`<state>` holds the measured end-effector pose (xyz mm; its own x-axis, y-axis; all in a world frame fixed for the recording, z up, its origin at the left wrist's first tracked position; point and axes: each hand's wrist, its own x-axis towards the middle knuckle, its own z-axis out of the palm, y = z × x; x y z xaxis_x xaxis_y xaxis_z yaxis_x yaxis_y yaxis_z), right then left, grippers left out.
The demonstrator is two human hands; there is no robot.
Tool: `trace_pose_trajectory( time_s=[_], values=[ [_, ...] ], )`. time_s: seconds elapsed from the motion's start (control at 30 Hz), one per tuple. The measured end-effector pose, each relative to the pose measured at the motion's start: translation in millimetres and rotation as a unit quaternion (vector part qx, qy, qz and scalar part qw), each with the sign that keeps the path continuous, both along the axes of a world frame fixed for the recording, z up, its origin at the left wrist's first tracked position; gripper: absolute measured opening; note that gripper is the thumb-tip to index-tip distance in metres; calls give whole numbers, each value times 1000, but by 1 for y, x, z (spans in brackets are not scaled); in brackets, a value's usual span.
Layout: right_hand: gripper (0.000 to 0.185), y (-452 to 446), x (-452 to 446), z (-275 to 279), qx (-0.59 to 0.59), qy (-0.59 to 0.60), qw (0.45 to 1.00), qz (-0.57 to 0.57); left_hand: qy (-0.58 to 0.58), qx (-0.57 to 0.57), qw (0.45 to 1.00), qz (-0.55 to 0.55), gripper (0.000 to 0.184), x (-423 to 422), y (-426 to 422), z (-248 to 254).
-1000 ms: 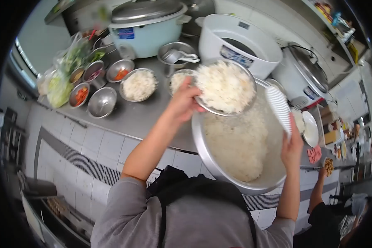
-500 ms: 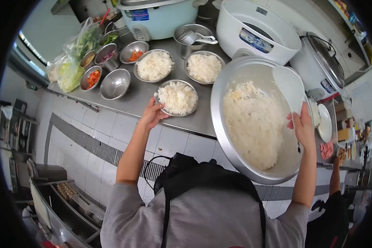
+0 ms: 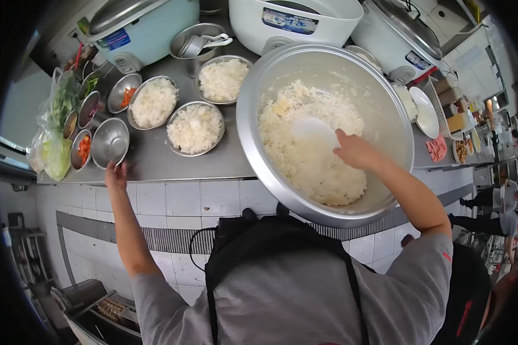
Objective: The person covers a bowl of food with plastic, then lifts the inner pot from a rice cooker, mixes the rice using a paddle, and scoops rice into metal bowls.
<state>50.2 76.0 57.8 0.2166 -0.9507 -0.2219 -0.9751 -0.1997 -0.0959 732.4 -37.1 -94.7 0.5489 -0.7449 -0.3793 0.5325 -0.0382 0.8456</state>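
Observation:
My right hand (image 3: pixel 354 150) grips a white rice paddle (image 3: pixel 315 133) whose blade is pressed into cooked rice (image 3: pixel 311 178) inside a large silver pot (image 3: pixel 388 115). At the counter's front edge, my left hand (image 3: pixel 116 175) has its fingers apart at the near rim of an empty metal bowl (image 3: pixel 110 142). Whether the fingertips touch the bowl is hard to tell. Between the hands are three metal bowls filled with rice: a near rice bowl (image 3: pixel 194 127), a left rice bowl (image 3: pixel 153 102) and a back rice bowl (image 3: pixel 223 79).
Small bowls of orange shreds (image 3: pixel 84 150) and bagged greens (image 3: pixel 57 123) stand at the left. Behind are a blue cooker (image 3: pixel 149 43), a metal pot with scoops (image 3: pixel 198 43), a white cooker (image 3: pixel 305 26) and another cooker (image 3: pixel 400 37). A white plate (image 3: pixel 425 112) lies right; people stand beyond.
My left hand has let go of the rice-filled bowl and moved left to the empty bowl. My right hand has moved the paddle from the pot's right side down into the rice.

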Motion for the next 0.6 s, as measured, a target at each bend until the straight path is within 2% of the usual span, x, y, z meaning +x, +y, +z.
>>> trace_pose_trajectory(
  time_s=[0.03,0.1,0.13,0.17,0.2,0.23,0.27,0.3,0.33,0.37,0.4,0.43,0.5,0.57,0.6],
  values=[
    [43,4,-2,7,2,0,1000,-6,23,-26,999,10,31,3,1,1],
    [41,14,-13,35,-60,-16,995,83,-14,-48,997,63,22,-3,16,17],
    [41,11,-18,54,-62,-15,995,73,-21,-88,995,37,20,-11,28,31],
    [40,3,-26,74,20,-3,994,-110,-51,-84,994,55,18,-14,34,41],
    [39,-5,-36,86,101,10,953,-286,-44,-104,993,34,16,-33,42,67],
    [39,-4,-73,63,101,15,951,-291,-52,-135,989,31,15,-68,49,96],
    [38,0,-129,21,140,107,982,-70,-59,-165,984,31,13,-111,56,123],
    [36,-2,-158,2,171,193,953,157,-62,-193,979,-28,13,-153,56,141],
    [36,1,-133,17,172,196,952,159,-69,-219,969,-87,13,-198,56,160],
    [36,12,-74,47,209,90,971,-75,-23,-209,970,-125,13,-255,60,182],
    [35,18,-33,69,232,-22,923,-305,20,-223,956,-191,14,-305,60,191],
    [35,21,-21,80,237,-21,922,-305,132,-243,921,-276,16,-354,63,198],
    [33,24,-11,91,322,-129,913,-215,162,-183,912,-329,20,-436,56,213],
    [33,25,-13,81,338,-134,907,-213,222,-159,866,-420,16,-467,52,214],
    [34,25,-15,75,356,-138,901,-205,223,-155,865,-422,16,-469,49,215]
  ],
)
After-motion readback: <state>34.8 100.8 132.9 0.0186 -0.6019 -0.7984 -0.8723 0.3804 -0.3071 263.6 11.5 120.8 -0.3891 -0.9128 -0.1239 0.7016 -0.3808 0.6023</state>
